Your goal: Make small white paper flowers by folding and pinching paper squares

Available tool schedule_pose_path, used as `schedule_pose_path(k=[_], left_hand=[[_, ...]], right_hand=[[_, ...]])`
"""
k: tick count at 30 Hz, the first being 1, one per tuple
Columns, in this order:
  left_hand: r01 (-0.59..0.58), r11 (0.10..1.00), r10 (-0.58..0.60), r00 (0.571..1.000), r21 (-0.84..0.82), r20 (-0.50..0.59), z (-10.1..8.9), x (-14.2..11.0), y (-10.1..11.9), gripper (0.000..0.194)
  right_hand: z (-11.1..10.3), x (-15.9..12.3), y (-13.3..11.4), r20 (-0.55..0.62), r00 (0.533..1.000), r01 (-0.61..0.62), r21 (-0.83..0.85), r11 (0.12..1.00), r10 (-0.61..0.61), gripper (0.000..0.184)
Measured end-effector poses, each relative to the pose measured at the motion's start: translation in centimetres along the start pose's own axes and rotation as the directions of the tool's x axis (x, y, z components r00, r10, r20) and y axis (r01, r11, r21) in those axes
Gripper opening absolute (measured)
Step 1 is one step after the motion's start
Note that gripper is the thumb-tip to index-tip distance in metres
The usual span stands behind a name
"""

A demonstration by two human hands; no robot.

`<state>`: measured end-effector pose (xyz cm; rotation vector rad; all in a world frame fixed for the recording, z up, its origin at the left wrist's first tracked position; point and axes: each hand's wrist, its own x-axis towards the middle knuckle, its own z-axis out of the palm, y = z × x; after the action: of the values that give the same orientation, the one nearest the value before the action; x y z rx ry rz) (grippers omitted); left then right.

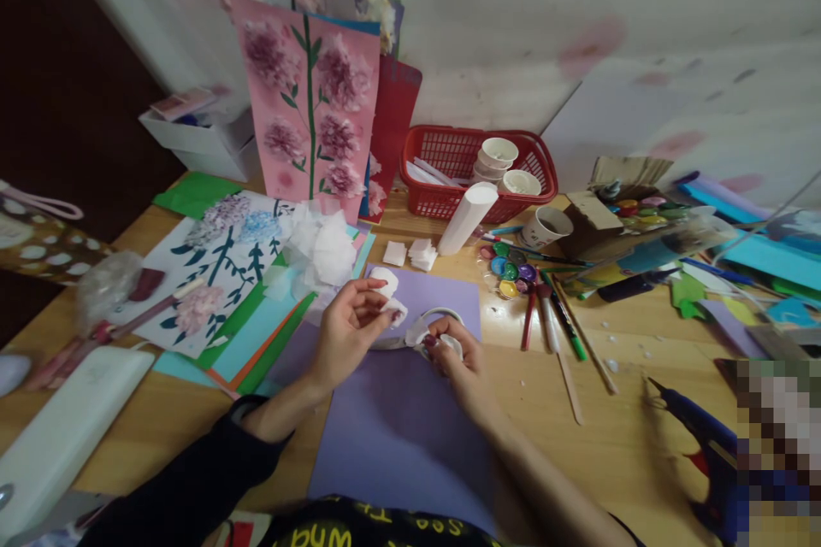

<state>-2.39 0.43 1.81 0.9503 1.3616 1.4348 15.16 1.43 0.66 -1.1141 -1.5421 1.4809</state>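
Observation:
My left hand [350, 329] pinches a crumpled white piece of tissue [396, 313] between thumb and fingertips. Just above its fingers is another white piece [383, 281]. Close by on the right, my right hand [463, 366] is closed on a small white piece of tissue [416, 333]. Around its fingers shows the curved rim of a white round thing [442, 311], mostly hidden. Both hands are over the purple paper sheet [391, 419]. Beyond them sit two small stacks of white tissue squares [422, 254] and an upright white roll [468, 218].
A red basket [442, 201] with paper cups stands behind. Pink flower artwork [256, 102] leans at the wall. Paint pots [506, 267], brushes [545, 316] and a glue gun [696, 423] lie right. Crumpled tissue [324, 244], colored papers [256, 338] and a white device [80, 427] lie left.

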Motion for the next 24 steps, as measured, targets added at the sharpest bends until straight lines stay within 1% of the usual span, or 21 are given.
schedule_pose_path(k=[3, 6, 9, 12, 15, 18, 20, 22, 24], left_hand=[[-0.006, 1.000, 0.005, 0.995, 0.012, 0.098, 0.1, -0.4, 0.2, 0.040], [-0.005, 0.999, -0.001, 0.987, 0.039, 0.162, 0.1, -0.6, 0.2, 0.034], [-0.019, 0.994, -0.006, 0.974, 0.106, 0.226, 0.0, -0.7, 0.2, 0.025], [-0.095, 0.977, 0.035, 0.954, 0.192, 0.297, -0.3, -0.6, 0.3, 0.014], [-0.182, 0.954, 0.110, 0.951, 0.236, 0.290, -0.4, -0.4, 0.5, 0.015], [-0.218, 0.953, 0.164, 0.955, 0.210, 0.249, -0.3, -0.3, 0.6, 0.014], [-0.168, 0.976, 0.130, 0.961, 0.142, 0.245, -0.2, -0.4, 0.5, 0.014], [-0.051, 0.998, 0.035, 0.957, 0.047, 0.287, -0.1, -0.7, 0.5, 0.017], [0.049, 0.999, -0.040, 0.941, -0.017, 0.337, -0.1, -0.8, 0.4, 0.018]], right_hand=[[0.2, -0.2, -0.3, 0.060, 0.998, -0.034, 0.077, 0.996, 0.029, 0.022], [0.4, -0.4, -0.7, 0.100, 0.995, -0.043, 0.141, 0.989, 0.029, 0.023], [0.4, -0.5, -1.0, 0.093, 0.996, -0.009, 0.132, 0.991, -0.003, 0.024], [0.3, -0.6, -0.9, 0.092, 0.996, -0.005, 0.117, 0.993, -0.006, 0.027], [0.1, -0.6, -0.4, 0.087, 0.996, 0.000, 0.127, 0.992, -0.011, 0.027], [0.1, -0.7, -0.1, 0.081, 0.997, 0.006, 0.135, 0.991, -0.017, 0.025], [0.1, -0.7, 0.0, 0.074, 0.997, 0.001, 0.142, 0.990, -0.011, 0.024], [0.1, -0.6, 0.0, 0.056, 0.998, -0.002, 0.177, 0.984, -0.008, 0.025], [0.1, -0.4, 0.0, 0.034, 0.999, -0.013, 0.254, 0.967, 0.004, 0.025]])
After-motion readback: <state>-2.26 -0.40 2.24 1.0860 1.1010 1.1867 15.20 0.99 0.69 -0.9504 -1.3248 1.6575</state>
